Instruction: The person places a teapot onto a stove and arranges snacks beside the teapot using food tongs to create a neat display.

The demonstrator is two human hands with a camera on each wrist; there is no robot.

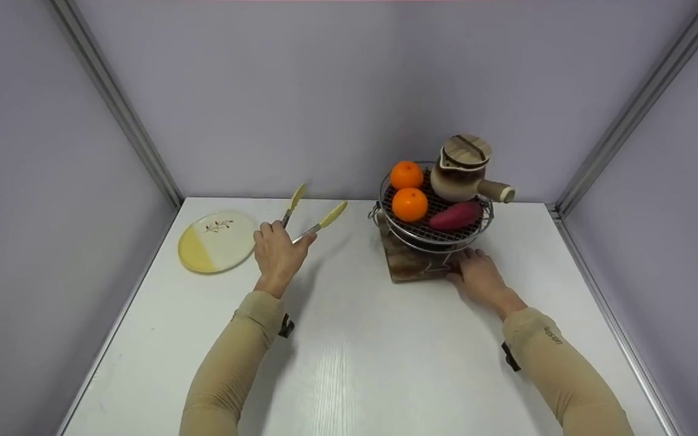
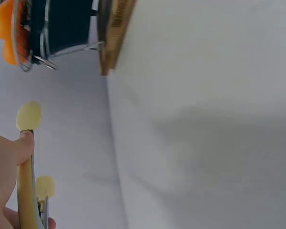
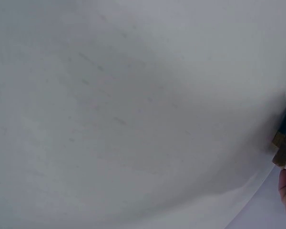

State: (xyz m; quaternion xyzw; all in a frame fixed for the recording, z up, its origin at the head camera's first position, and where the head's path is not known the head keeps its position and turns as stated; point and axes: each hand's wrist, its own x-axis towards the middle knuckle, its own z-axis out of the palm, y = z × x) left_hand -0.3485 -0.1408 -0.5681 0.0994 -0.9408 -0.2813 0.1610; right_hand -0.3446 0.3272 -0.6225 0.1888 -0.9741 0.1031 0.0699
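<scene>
In the head view my left hand [image 1: 279, 251] grips a pair of tongs [image 1: 332, 215] with yellow tips, spread apart and pointing away from me. The left wrist view shows the thumb lying along one arm of the tongs [image 2: 25, 186]. My right hand [image 1: 481, 278] holds the front right corner of a wooden board [image 1: 408, 266], which bears a small round grill stove. In the right wrist view, fingertips [image 3: 285, 180] meet the board's end [image 3: 282, 156]. On the wire grill [image 1: 428, 242] are two oranges [image 1: 409, 204], a purple sweet potato [image 1: 457, 216] and a lidded side-handled teapot [image 1: 455, 184].
A round white and yellow plate [image 1: 228, 245] with a twig pattern lies left of my left hand. The white table [image 1: 355, 339] ends at a grey back wall [image 1: 300, 103], with side walls left and right.
</scene>
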